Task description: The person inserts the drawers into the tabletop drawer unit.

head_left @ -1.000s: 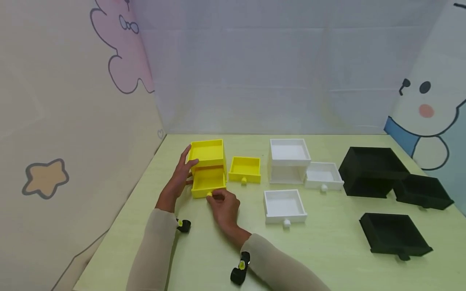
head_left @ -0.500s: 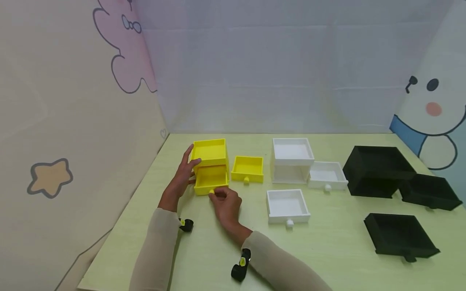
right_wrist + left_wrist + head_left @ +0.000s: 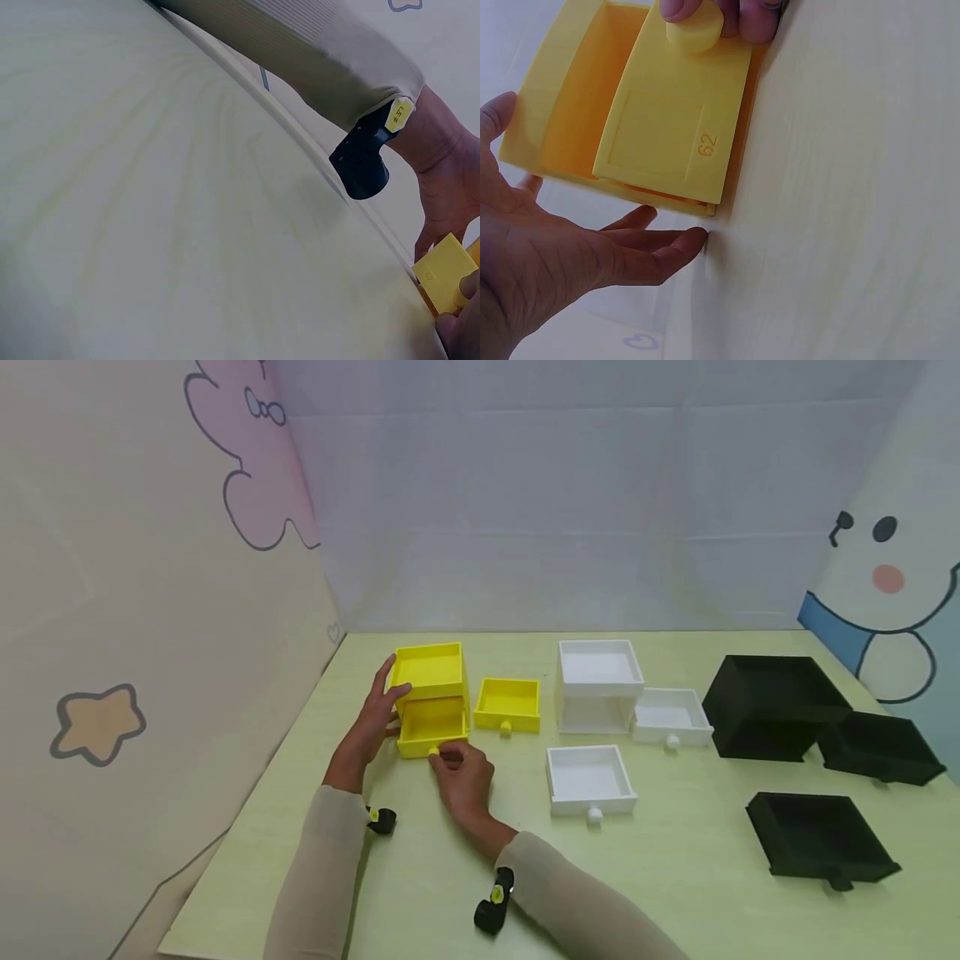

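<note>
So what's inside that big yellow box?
A yellow drawer sits partway inside the yellow box, at the bottom, and the right hand pinches its knob. The box covers the drawer's back end, so I can't see there.

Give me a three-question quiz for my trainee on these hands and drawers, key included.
1. Multiple choice: the right hand grips
a) a black cabinet's edge
b) the knob of a yellow drawer
c) a black drawer's knob

2. True or false: the left hand rests against the yellow cabinet.

3. How many white drawers lie outside the white cabinet?

Key: 1. b; 2. true; 3. two.
</note>
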A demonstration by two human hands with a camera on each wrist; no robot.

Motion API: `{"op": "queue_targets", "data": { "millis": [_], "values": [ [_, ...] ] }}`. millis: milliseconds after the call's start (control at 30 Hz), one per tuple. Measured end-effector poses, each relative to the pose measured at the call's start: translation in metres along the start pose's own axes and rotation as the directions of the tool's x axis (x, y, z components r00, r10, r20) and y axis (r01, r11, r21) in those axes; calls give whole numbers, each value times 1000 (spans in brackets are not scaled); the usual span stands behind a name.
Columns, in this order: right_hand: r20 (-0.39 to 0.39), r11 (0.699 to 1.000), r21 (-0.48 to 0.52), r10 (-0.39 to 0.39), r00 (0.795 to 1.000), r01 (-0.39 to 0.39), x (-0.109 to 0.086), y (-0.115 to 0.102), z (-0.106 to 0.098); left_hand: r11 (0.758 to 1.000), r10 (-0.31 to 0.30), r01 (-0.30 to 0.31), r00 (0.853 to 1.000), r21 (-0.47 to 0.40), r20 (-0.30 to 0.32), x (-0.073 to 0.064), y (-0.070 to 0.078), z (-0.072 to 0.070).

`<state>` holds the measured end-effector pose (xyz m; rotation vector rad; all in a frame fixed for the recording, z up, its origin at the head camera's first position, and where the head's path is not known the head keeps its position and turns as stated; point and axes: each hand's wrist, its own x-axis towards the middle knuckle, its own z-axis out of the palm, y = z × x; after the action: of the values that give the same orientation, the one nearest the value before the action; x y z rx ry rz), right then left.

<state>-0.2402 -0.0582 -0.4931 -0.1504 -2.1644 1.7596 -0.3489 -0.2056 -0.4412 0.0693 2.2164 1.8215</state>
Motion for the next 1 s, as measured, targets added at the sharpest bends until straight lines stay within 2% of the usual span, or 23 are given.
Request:
{"op": "queue_targets", "data": {
  "millis": [233, 433, 567, 700, 800, 1000],
  "values": [
    [2, 1000, 3, 6, 1000, -6, -2, 1, 4, 1000, 2, -1, 1000, 8, -26, -2, -3, -1],
    [-30, 1000, 15, -7, 1000, 8, -2, 0, 6, 1000, 17, -17, 1000, 7, -17, -1, -3, 0],
    [-34, 1000, 12, -8, 999, 9, -1, -2, 5, 1000, 12, -12, 1000, 3, -2, -7, 6, 2],
    [-40, 1000, 5, -11, 999, 11, 0, -3, 5, 1000, 2, -2, 1000, -5, 10, -8, 10, 2],
    [-45, 1000, 2, -11, 999, 11, 1, -2, 5, 1000, 5, -5, 1000, -7, -3, -1, 3, 2],
    [-49, 1000, 4, -14, 999, 15, 1, -3, 4, 1000, 6, -6, 1000, 7, -18, -1, 2, 3]
  ]
}}
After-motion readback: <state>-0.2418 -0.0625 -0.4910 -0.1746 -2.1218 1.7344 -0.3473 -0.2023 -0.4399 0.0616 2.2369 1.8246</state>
